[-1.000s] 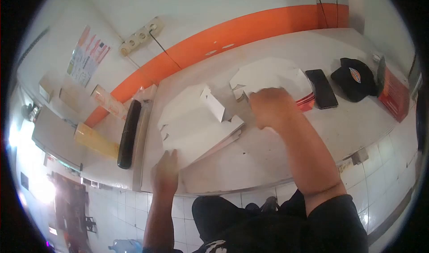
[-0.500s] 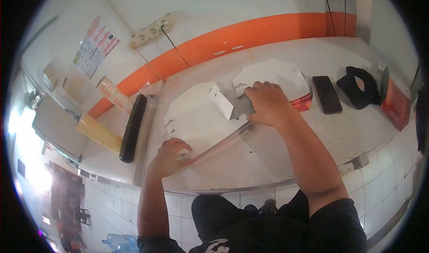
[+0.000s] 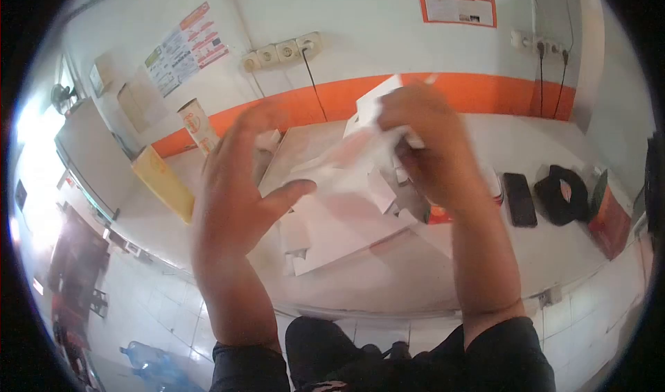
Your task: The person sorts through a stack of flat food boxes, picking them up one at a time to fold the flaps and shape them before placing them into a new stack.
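My right hand (image 3: 426, 149) grips a flat white cardboard box blank (image 3: 360, 160) and holds it up in front of the wall, above the counter. My left hand (image 3: 232, 191) is raised beside it with fingers spread, thumb touching the blank's lower left edge; the picture is blurred there. Below them a pile of white box blanks (image 3: 332, 232) lies on the white counter (image 3: 415, 281). A second stack with red print (image 3: 443, 215) sits partly hidden behind my right wrist.
A black phone (image 3: 519, 199), a black cap (image 3: 564, 194) and a red carton (image 3: 609, 222) lie on the counter's right part. A yellow box (image 3: 163, 184) and a printed roll (image 3: 197, 125) stand at the left. A power strip (image 3: 280, 51) hangs on the wall.
Both hands rose from the counter, lifting one white blank off the pile. The camera tilted up, showing more of the wall.
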Action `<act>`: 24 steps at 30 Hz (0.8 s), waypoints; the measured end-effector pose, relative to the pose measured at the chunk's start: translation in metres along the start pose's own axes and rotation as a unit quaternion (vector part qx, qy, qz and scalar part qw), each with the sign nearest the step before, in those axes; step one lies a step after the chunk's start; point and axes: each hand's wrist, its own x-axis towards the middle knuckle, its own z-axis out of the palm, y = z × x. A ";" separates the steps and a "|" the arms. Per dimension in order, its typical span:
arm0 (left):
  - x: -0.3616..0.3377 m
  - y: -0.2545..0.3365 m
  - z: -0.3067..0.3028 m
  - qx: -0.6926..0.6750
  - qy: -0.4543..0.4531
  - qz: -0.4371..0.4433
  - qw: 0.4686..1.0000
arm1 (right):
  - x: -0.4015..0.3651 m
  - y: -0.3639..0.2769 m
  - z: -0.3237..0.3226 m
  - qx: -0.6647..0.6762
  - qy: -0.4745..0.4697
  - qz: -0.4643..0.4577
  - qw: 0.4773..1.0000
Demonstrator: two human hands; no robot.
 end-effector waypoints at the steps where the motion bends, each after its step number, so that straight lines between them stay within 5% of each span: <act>1: 0.003 -0.002 -0.003 -0.002 -0.003 0.011 1.000 | -0.001 0.012 -0.016 0.052 0.049 -0.049 0.996; 2: 0.008 -0.011 -0.008 -0.028 -0.113 -0.001 0.993 | -0.004 0.017 -0.029 0.036 0.061 -0.055 0.996; 9: 0.046 -0.014 0.074 -0.447 -0.180 -0.151 0.863 | -0.001 -0.008 -0.055 0.096 0.073 -0.056 0.991; 12: 0.044 0.004 0.084 -0.350 -0.102 -0.233 0.901 | -0.002 -0.002 -0.049 -0.133 0.089 -0.119 0.980; 15: 0.039 0.007 0.108 -0.448 0.031 -0.116 0.886 | -0.003 0.009 -0.037 -0.205 0.132 -0.100 0.965; 21: 0.038 0.010 0.099 -0.254 0.154 0.077 0.952 | 0.000 0.015 -0.038 -0.257 0.085 -0.058 0.961; 23: 0.036 0.000 0.081 -0.142 0.085 0.180 0.970 | -0.001 0.025 -0.043 -0.109 0.186 0.061 0.975; 24: 0.042 -0.007 0.071 -0.110 0.038 0.254 0.960 | -0.003 0.036 -0.045 0.082 0.259 0.179 0.945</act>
